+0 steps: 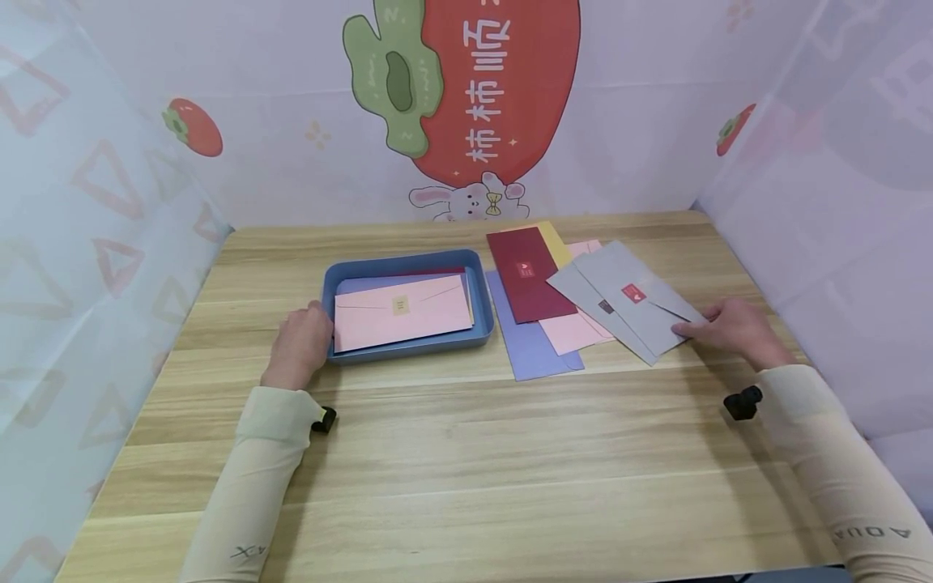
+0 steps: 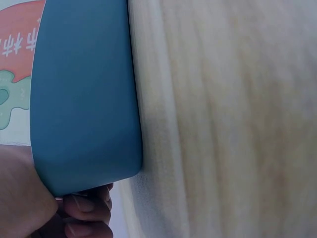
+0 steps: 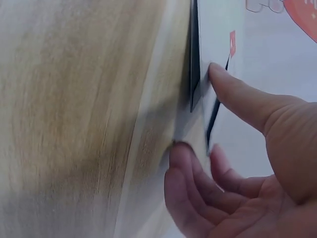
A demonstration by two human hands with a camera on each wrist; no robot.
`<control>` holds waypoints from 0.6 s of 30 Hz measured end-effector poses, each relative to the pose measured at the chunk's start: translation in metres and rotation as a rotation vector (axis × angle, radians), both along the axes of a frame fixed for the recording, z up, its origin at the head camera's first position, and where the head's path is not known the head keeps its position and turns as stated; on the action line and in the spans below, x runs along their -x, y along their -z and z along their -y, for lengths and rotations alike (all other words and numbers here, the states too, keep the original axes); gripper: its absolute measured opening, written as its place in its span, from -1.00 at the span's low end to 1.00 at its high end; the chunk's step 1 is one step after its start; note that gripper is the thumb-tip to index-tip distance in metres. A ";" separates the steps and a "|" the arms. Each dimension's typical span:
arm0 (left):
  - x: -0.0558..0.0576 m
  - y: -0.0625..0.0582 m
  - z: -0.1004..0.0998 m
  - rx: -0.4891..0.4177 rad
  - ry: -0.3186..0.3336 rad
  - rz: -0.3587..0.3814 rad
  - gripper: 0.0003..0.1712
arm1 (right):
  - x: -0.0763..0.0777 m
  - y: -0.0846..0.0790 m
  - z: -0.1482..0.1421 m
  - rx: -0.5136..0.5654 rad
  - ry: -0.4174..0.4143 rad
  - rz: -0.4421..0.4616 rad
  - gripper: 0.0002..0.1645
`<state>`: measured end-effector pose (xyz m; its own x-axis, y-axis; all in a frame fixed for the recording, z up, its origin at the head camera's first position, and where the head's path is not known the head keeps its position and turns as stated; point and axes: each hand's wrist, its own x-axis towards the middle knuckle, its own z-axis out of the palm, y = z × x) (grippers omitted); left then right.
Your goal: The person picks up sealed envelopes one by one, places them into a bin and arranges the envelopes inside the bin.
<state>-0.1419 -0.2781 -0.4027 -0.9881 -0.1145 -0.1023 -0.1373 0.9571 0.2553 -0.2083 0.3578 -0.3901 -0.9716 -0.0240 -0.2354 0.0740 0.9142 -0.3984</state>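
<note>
A blue tray (image 1: 408, 353) lies left of centre on the table, holding a small pile of envelopes with a pink envelope (image 1: 402, 314) on top. My left hand (image 1: 300, 340) grips the tray's left end; in the left wrist view, curled fingers (image 2: 88, 207) sit against that end wall. To the right, my right hand (image 1: 739, 330) pinches the near right corner of a grey envelope (image 1: 652, 283) with a red seal. The thumb is on top, as the right wrist view shows; part of the other fingers' contact is hidden. Another grey envelope (image 1: 594, 298) lies partly underneath.
Beside the tray overlap a dark red envelope (image 1: 528, 279), a blue-purple envelope (image 1: 526, 348), a yellow envelope (image 1: 554, 243) and a pink envelope (image 1: 576, 330). The wooden table (image 1: 466, 470) is bounded by printed cloth walls at the back and both sides.
</note>
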 end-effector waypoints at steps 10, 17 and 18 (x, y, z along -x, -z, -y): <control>-0.001 0.000 -0.001 -0.002 0.003 -0.007 -0.68 | -0.002 -0.001 -0.005 0.235 0.129 -0.008 -0.08; -0.001 -0.001 -0.001 -0.013 -0.006 0.000 -0.67 | 0.000 -0.007 -0.004 0.401 0.199 -0.020 0.12; 0.000 -0.001 -0.001 -0.013 -0.007 0.003 -0.66 | 0.000 -0.007 -0.003 0.458 0.212 -0.027 0.13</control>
